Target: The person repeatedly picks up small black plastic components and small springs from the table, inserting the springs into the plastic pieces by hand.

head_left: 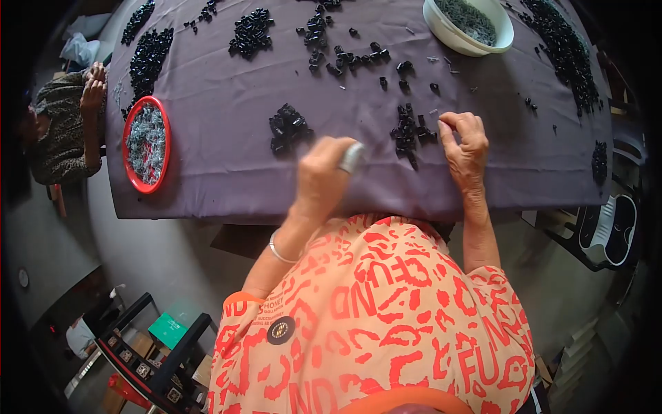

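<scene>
Blurred by motion, my left hand [321, 172] is closed above the table, with a whitish piece [352, 157] at its fingers; whether this is held or worn is unclear. A small pile of black parts [288, 129] lies just beyond it. My right hand [467, 148] has thumb and forefinger pinched together beside another cluster of black parts [405, 131]. Anything between those fingertips is too small to make out.
A red-rimmed tray of clear pieces [147, 145] stands at the left, a cream bowl of similar pieces [472, 26] at the far right. Black heaps [251, 33] lie across the purple cloth [227, 131]. Another person [65, 127] sits at the left edge.
</scene>
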Demonstrator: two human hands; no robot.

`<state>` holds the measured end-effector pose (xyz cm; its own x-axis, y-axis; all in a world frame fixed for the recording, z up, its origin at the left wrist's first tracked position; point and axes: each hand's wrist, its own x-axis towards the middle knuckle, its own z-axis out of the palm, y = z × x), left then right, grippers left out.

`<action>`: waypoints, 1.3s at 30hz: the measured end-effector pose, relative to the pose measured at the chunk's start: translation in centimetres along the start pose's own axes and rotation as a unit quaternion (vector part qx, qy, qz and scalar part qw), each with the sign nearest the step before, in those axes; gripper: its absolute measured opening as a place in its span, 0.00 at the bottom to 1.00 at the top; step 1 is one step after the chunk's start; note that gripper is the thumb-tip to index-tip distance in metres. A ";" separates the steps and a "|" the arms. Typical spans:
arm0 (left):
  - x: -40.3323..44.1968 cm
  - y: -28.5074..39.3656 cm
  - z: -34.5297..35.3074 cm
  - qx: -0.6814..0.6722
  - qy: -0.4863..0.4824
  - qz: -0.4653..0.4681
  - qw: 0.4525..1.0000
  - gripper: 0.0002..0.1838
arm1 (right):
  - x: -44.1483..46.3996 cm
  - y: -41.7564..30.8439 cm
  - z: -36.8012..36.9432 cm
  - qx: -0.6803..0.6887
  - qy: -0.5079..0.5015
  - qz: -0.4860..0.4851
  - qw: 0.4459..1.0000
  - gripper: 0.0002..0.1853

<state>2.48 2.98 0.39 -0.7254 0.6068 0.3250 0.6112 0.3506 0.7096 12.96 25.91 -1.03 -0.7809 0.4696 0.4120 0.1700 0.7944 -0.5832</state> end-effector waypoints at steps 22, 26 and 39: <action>1.6 1.5 0.6 -0.500 -0.244 -0.351 0.753 0.10 | -1.8 -5.8 -0.4 0.209 -0.131 -0.066 0.967 0.12; 1.4 1.9 0.0 -0.492 -0.271 -0.410 0.718 0.09 | -2.8 -5.8 -0.5 0.306 -0.175 0.047 0.934 0.13; -0.3 1.2 0.1 -0.558 -0.124 -0.474 0.670 0.12 | 3.2 1.9 -0.1 -0.092 -0.104 -0.107 0.985 0.06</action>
<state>3.49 3.30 1.11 -0.4621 0.6366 -0.6175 -0.8033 -0.0055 0.5955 10.87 28.95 -0.74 -0.9133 0.2103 0.3487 0.0795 0.9319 -0.3539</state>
